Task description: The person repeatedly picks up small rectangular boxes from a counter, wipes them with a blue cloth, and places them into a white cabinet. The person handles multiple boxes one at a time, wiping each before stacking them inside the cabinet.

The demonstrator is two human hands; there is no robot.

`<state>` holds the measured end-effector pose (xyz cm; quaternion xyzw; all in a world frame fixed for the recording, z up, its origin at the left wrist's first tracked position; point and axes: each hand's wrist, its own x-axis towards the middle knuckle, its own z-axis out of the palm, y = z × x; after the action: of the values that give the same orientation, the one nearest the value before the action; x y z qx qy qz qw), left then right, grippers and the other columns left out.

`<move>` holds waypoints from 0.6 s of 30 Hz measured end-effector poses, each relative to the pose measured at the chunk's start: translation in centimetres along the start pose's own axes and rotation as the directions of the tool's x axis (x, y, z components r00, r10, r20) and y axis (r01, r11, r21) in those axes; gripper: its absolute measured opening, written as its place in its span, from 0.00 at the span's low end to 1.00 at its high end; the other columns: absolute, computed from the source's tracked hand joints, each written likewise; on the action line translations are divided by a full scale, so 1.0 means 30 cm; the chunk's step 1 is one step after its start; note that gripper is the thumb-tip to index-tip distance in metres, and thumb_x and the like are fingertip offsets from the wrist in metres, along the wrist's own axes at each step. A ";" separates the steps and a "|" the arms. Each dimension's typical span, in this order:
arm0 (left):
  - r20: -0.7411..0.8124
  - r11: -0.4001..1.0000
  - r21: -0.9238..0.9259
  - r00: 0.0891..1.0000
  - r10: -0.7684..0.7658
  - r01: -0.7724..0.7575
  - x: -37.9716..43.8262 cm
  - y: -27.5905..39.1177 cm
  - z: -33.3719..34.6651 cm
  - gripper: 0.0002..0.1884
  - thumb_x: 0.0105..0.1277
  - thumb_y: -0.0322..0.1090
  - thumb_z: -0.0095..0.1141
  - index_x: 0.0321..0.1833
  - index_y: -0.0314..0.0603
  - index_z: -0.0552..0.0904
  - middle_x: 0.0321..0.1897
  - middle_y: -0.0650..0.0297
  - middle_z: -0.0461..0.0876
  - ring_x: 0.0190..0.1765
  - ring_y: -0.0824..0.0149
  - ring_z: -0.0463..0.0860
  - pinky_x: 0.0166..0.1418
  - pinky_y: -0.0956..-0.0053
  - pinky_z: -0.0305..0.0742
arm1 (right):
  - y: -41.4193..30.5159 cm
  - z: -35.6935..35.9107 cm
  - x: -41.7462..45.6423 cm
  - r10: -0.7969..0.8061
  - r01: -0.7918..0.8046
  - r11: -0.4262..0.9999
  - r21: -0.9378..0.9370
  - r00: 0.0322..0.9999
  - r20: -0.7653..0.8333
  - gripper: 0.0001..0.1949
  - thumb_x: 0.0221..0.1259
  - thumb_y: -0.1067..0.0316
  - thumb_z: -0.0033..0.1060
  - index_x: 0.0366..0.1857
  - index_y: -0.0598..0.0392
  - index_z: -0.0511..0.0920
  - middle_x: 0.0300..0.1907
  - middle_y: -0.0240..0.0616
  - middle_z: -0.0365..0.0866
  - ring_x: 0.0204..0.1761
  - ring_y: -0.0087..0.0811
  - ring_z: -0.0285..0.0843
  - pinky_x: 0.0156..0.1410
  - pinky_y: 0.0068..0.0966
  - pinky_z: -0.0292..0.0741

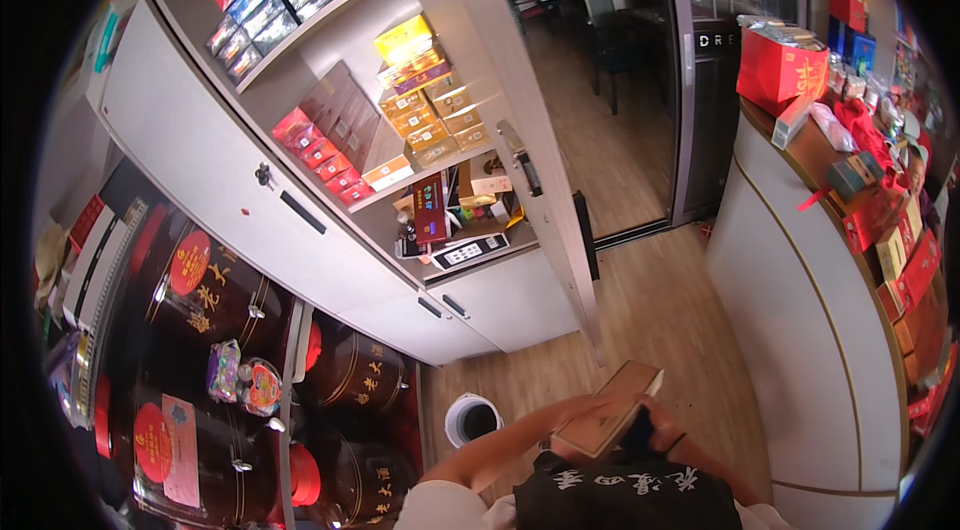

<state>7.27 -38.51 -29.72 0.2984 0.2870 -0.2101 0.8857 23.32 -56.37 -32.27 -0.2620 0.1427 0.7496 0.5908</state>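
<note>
A long, flat brown box (596, 436) is held tilted in front of my dark apron, low in the view. My left hand (611, 404) lies across the box's upper face, gripping it, its fingers partly hard to make out. My right hand (661, 426) is at the box's right side, beside a dark thing (637, 431) that may be cloth; its fingers are blurred and partly hidden. Ahead stands an open cabinet (322, 19) whose shelves hold stacks of red (330, 166), yellow (411, 40) and brown boxes. A remote control (471, 251) lies on its lower shelf.
The cabinet door (517, 94) stands open. A white bucket (471, 419) is on the wood floor to the left, near large dark jars (360, 365) with red lids. At right, a curved white counter (795, 320) carries boxes and a red bag (784, 68). A sliding door (679, 79) stands beyond.
</note>
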 end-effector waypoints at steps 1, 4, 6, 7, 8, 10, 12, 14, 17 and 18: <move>-0.072 0.999 -0.013 0.997 -0.032 0.031 -0.057 -0.013 -0.024 0.26 0.73 0.52 0.56 0.64 0.40 0.75 0.48 0.59 0.86 0.44 0.65 0.88 0.49 0.69 0.85 | 0.038 -0.010 0.054 -0.050 0.050 0.999 -0.016 0.999 -0.004 0.23 0.67 0.55 0.63 0.59 0.58 0.77 0.51 0.42 0.85 0.53 0.41 0.83 0.64 0.42 0.78; -0.194 0.992 -0.127 0.980 -0.038 0.013 -0.260 -0.078 -0.095 0.24 0.74 0.50 0.56 0.62 0.39 0.77 0.48 0.58 0.86 0.46 0.65 0.87 0.51 0.68 0.84 | 0.122 0.156 0.121 0.141 -0.145 0.982 -0.118 0.989 -0.042 0.19 0.68 0.58 0.61 0.55 0.61 0.79 0.45 0.42 0.86 0.46 0.36 0.86 0.60 0.34 0.83; -0.249 0.971 -0.207 0.966 0.068 -0.122 -0.393 -0.100 -0.088 0.24 0.74 0.48 0.55 0.64 0.38 0.74 0.51 0.58 0.85 0.49 0.63 0.87 0.52 0.65 0.84 | 0.163 0.235 0.189 0.198 -0.195 0.969 -0.151 0.980 0.003 0.19 0.67 0.57 0.62 0.53 0.61 0.80 0.43 0.41 0.87 0.44 0.35 0.86 0.56 0.32 0.84; -0.337 0.956 -0.211 0.933 0.127 -0.206 -0.477 -0.110 -0.045 0.25 0.74 0.47 0.55 0.66 0.37 0.73 0.53 0.58 0.84 0.51 0.62 0.86 0.53 0.63 0.84 | 0.183 0.263 0.234 0.235 -0.227 0.959 -0.170 0.972 0.028 0.19 0.67 0.57 0.62 0.52 0.61 0.80 0.43 0.41 0.87 0.42 0.35 0.87 0.55 0.32 0.84; -0.388 0.920 -0.282 0.910 0.150 -0.272 -0.550 -0.130 -0.029 0.25 0.73 0.45 0.57 0.67 0.38 0.71 0.54 0.58 0.83 0.52 0.62 0.85 0.54 0.63 0.84 | 0.194 0.283 0.287 0.206 -0.194 0.953 -0.232 0.978 0.025 0.19 0.67 0.57 0.62 0.53 0.60 0.80 0.44 0.41 0.87 0.43 0.34 0.87 0.54 0.32 0.84; -0.478 0.825 -0.408 0.861 0.172 -0.391 -0.650 -0.178 -0.017 0.26 0.72 0.41 0.59 0.69 0.40 0.69 0.56 0.58 0.81 0.55 0.62 0.84 0.56 0.63 0.83 | 0.203 0.331 0.376 0.136 -0.121 0.929 -0.349 0.991 0.018 0.20 0.66 0.56 0.62 0.54 0.59 0.80 0.46 0.40 0.87 0.44 0.33 0.86 0.53 0.31 0.84; -0.547 0.787 -0.207 0.736 0.399 -0.581 -0.666 -0.210 -0.010 0.29 0.70 0.36 0.61 0.71 0.42 0.67 0.58 0.57 0.79 0.58 0.62 0.82 0.59 0.64 0.81 | 0.215 0.472 0.391 0.009 0.008 0.828 -0.560 1.000 0.027 0.23 0.71 0.51 0.55 0.58 0.60 0.77 0.49 0.40 0.86 0.47 0.30 0.85 0.56 0.32 0.82; -0.617 0.719 -0.087 0.604 0.504 -0.690 -0.723 -0.157 0.084 0.37 0.64 0.28 0.64 0.75 0.45 0.62 0.61 0.57 0.77 0.62 0.60 0.79 0.62 0.66 0.78 | 0.198 0.644 0.379 -0.020 0.082 0.797 -0.599 0.994 0.109 0.26 0.75 0.46 0.48 0.61 0.59 0.75 0.52 0.40 0.85 0.50 0.29 0.84 0.59 0.31 0.81; -0.625 0.628 0.130 0.428 0.652 -0.767 -0.813 -0.076 0.049 0.41 0.59 0.25 0.64 0.76 0.44 0.60 0.61 0.58 0.77 0.61 0.59 0.79 0.61 0.66 0.78 | 0.165 0.796 0.431 -0.019 0.123 0.891 -0.436 0.972 0.235 0.32 0.78 0.38 0.32 0.67 0.55 0.71 0.57 0.36 0.82 0.56 0.28 0.81 0.64 0.27 0.77; -0.642 0.586 0.075 0.411 0.647 -0.807 -0.837 -0.063 0.031 0.45 0.53 0.26 0.67 0.76 0.42 0.60 0.61 0.57 0.77 0.62 0.59 0.79 0.61 0.67 0.78 | 0.142 0.837 0.436 -0.018 0.117 0.885 -0.450 0.976 0.218 0.33 0.78 0.37 0.32 0.68 0.55 0.70 0.57 0.36 0.82 0.55 0.28 0.82 0.64 0.27 0.77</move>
<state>-12.16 -35.46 -13.96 0.3312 0.4183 0.3444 0.7725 11.43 -33.74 -19.39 -0.3198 -0.1107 0.7641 0.5492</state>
